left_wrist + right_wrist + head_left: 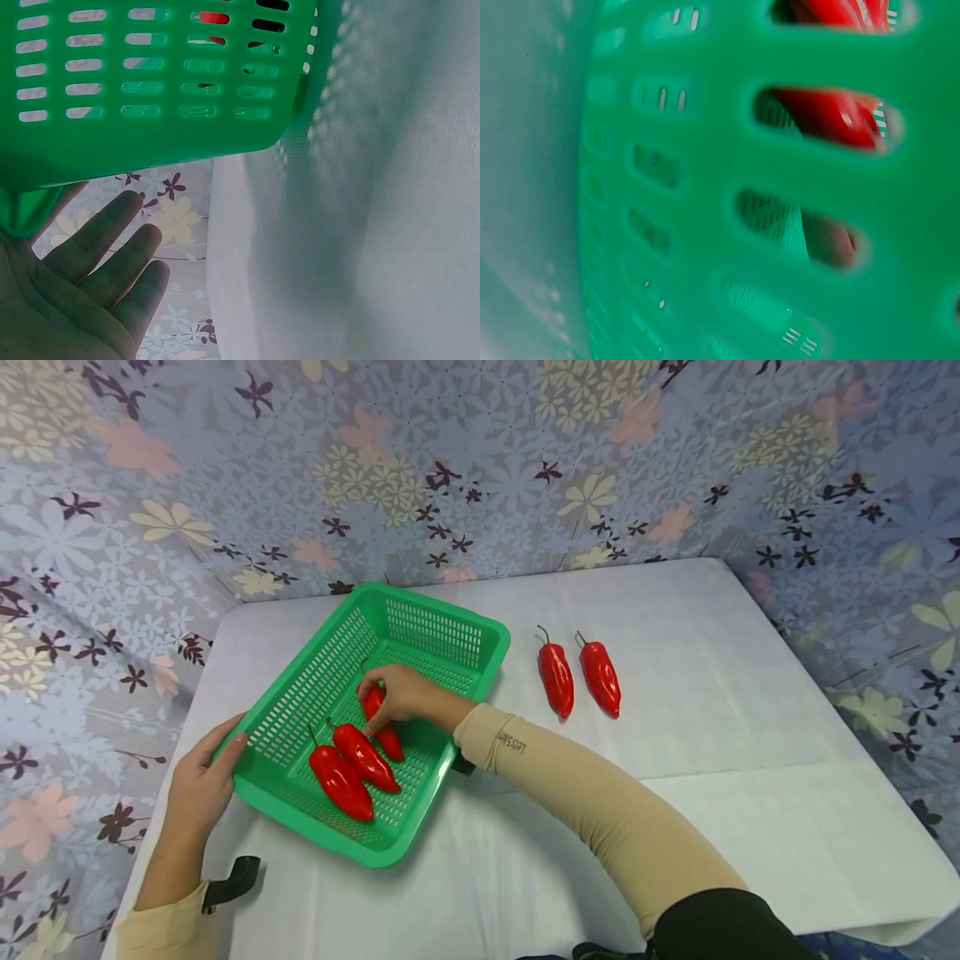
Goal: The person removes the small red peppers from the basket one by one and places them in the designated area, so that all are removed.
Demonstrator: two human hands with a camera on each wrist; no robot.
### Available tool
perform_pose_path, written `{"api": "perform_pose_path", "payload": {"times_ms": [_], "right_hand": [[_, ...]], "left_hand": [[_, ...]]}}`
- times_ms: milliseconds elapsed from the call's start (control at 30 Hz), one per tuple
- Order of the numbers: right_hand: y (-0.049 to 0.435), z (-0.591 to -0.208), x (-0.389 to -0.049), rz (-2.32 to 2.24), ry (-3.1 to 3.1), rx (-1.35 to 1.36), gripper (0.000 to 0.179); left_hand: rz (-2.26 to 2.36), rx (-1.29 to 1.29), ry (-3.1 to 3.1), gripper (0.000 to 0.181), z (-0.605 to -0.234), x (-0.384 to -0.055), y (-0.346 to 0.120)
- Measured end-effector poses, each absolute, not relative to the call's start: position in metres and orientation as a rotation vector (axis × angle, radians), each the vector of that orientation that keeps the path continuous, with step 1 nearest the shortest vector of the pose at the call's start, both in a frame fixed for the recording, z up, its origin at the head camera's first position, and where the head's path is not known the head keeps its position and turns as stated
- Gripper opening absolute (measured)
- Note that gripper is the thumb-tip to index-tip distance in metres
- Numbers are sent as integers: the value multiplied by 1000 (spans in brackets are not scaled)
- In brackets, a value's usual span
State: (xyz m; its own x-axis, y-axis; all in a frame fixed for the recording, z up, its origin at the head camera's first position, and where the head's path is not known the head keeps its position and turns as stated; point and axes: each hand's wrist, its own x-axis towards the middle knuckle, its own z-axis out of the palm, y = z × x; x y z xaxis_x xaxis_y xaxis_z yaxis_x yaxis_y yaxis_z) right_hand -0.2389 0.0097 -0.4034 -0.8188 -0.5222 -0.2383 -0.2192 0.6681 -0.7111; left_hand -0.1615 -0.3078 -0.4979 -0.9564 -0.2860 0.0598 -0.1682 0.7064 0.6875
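Note:
A green plastic basket (307,828) with slotted walls sits on the white-covered table, left of centre. My left hand (201,781) holds its left rim, thumb over the edge; in the left wrist view the other fingers of that hand (82,292) extend outside the basket wall (157,154). Inside the basket, my right hand (405,693) grips a glossy red pepper (390,743) between thumb and fingers. Two more red peppers, one nearer (341,783) and one beside it (366,758), lie on the basket floor. Through the slots, the right wrist view shows parts of a red pepper (829,112).
On the table right of the basket lie two red peppers, a left one (556,680) and a right one (601,679), stems pointing away. The white tablecloth (735,710) stretches to the right. Flowered fabric (495,468) hangs behind the table and at its sides.

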Motion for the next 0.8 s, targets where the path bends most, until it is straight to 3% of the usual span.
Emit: {"api": "perform_pose_path", "payload": {"times_ms": [233, 500, 800], "right_hand": [[10, -402, -238, -990, 2439, -569, 45], [11, -399, -237, -1029, 2423, -538, 47], [18, -396, -237, -1194, 2373, -505, 48]], "left_hand": [[-1071, 362, -2753, 41, -503, -163, -312], [-1093, 354, -2788, 45, -479, -155, -296], [-1195, 392, -2771, 52, -421, -131, -257]]}}
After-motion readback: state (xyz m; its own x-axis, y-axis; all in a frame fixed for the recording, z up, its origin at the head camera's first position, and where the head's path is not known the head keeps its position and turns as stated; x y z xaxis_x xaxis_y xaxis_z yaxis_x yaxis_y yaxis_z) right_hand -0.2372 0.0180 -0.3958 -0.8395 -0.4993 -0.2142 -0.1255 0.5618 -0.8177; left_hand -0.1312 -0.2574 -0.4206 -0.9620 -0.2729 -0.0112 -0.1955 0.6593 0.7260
